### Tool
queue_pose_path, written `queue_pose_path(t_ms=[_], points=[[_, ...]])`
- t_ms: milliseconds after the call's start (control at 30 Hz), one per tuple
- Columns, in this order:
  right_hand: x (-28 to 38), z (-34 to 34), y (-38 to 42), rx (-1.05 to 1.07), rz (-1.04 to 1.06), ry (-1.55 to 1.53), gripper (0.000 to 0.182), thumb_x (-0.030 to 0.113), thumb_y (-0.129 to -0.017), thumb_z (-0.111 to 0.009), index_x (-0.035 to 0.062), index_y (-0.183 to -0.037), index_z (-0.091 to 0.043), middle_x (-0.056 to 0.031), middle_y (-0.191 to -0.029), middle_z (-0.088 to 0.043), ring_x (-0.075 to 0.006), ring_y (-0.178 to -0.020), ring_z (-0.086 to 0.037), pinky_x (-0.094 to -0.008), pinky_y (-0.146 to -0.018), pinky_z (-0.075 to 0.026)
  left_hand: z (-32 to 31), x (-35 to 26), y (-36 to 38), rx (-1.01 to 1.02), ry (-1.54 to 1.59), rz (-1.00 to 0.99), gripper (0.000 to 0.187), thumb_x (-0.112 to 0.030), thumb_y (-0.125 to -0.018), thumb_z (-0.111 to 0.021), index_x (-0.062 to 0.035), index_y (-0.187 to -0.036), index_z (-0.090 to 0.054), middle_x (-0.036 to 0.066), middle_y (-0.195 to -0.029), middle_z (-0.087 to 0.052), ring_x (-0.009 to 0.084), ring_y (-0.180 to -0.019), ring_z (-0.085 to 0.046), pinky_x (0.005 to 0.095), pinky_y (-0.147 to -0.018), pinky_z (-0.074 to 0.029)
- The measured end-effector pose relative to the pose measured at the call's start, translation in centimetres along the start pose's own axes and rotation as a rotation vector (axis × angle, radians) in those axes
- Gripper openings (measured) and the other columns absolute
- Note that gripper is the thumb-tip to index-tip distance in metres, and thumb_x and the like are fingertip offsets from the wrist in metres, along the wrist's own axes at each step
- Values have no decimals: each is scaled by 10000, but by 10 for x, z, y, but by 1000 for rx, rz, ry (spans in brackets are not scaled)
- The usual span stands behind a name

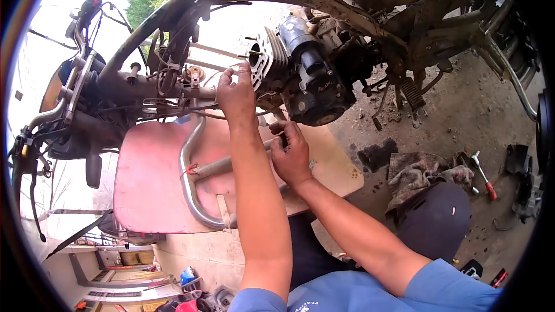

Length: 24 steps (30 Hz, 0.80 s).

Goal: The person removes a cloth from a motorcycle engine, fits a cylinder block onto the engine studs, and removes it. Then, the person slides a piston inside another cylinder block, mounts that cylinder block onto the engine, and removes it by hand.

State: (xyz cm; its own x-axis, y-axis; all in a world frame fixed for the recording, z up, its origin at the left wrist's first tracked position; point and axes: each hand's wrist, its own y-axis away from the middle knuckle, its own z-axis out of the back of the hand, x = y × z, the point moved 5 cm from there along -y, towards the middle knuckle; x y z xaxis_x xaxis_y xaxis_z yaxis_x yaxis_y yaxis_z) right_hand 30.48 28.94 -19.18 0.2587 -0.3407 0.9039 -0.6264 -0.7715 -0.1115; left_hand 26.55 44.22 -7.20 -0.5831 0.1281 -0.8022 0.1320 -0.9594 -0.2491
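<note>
My left hand [237, 92] is raised at the motorcycle engine, its fingers bent and drawn together against the lower edge of the finned cylinder [267, 60]. Whatever lies between those fingers is hidden. The cylinder's open bore and studs face left. Lower and to the right, my right hand [292, 159] is closed with curled, dark-stained fingers, just below the engine. Anything in it is too small or hidden to name. Behind both forearms stands a bent chrome tube [188, 164] in front of a pink board [150, 173].
The motorcycle frame [156, 20] arches overhead, with handlebars [75, 89] at left. On the dirty ground at right are a crumpled cloth [416, 176], a red-handled ratchet [484, 176] and a dark part [526, 182]. An oily patch [376, 155] marks the floor.
</note>
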Motion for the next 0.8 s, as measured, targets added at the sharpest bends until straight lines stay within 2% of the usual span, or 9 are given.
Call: queue_pose_path(t_ms=[67, 100, 167, 233, 333, 500, 567, 667, 800], points=[[12, 24, -9, -36, 101, 55, 270, -52, -889, -591, 8, -1148, -641, -136, -1066, -667, -273, -941, -680, -365, -831, -560, 9, -6, 42, -127, 132, -94, 390, -319, -1011, -760, 55, -1118, -723, 102, -1140, -652, 184, -935, -591, 339, -827, -505], [21, 38, -18, -59, 151, 79, 246, -26, -908, -615, 11, -1149, -650, -126, -1052, -675, -249, -921, -673, -355, -816, -557, 14, -13, 65, -263, 148, -207, 300, -252, -1034, -733, 45, -1068, -713, 68, -1117, -640, 157, -888, -573, 312, -776, -493], [46, 62, -38, -104, 231, 109, 204, 26, -947, -664, 17, -1152, -669, -108, -1023, -689, -200, -881, -659, -336, -785, -550, 21, -18, 102, -194, 276, -178, 243, -206, -1041, -720, 36, -1025, -703, 69, -1106, -637, 146, -881, -573, 317, -761, -496], [73, 80, -58, -127, 289, 135, 178, 78, -987, -713, 23, -1154, -687, -89, -995, -704, -151, -842, -646, -317, -754, -544, 25, -20, 134, -119, 272, -213, 192, -152, -1033, -706, 31, -979, -685, 96, -1094, -641, 195, -884, -608, 360, -780, -512], [112, 86, -91, -59, 381, 289, 158, 121, -1002, -753, 14, -1115, -722, -81, -943, -728, -110, -816, -645, -303, -728, -541, 23, -33, 182, 108, -11, -529, 94, -55, -933, -711, 30, -959, -680, 161, -1097, -657, 313, -909, -656, 442, -817, -536], [152, 35, -133, 350, 626, 948, 237, 145, -918, -794, 33, -1123, -754, -168, -1017, -746, -388, -910, -721, -455, -802, -565, -3, -19, 267, 826, -417, -982, 166, -113, -855, -683, -59, -992, -760, 151, -1024, -715, 333, -981, -710, 460, -855, -572], [157, 12, -133, 483, 774, 1176, 280, 181, -903, -806, 50, -1145, -755, -165, -1056, -723, -399, -1003, -692, -497, -881, -547, -9, 2, 299, 970, -429, -1105, 193, -165, -891, -657, -95, -1011, -790, 124, -1029, -737, 303, -994, -720, 456, -841, -570], [139, -9, -135, 555, 881, 1293, 340, 196, -888, -819, 76, -1198, -751, -147, -1168, -711, -378, -1131, -654, -472, -990, -527, -3, 28, 324, 1176, -557, -1033, 204, -196, -905, -646, -110, -994, -809, 109, -1025, -764, 287, -992, -733, 478, -809, -572], [117, -42, -130, 529, 977, 1442, 363, 211, -890, -813, 112, -1235, -758, -114, -1281, -694, -349, -1216, -632, -483, -1063, -497, -1, 32, 328, 1187, -625, -1087, 205, -189, -894, -651, -95, -983, -810, 100, -982, -773, 300, -936, -747, 508, -757, -576]])
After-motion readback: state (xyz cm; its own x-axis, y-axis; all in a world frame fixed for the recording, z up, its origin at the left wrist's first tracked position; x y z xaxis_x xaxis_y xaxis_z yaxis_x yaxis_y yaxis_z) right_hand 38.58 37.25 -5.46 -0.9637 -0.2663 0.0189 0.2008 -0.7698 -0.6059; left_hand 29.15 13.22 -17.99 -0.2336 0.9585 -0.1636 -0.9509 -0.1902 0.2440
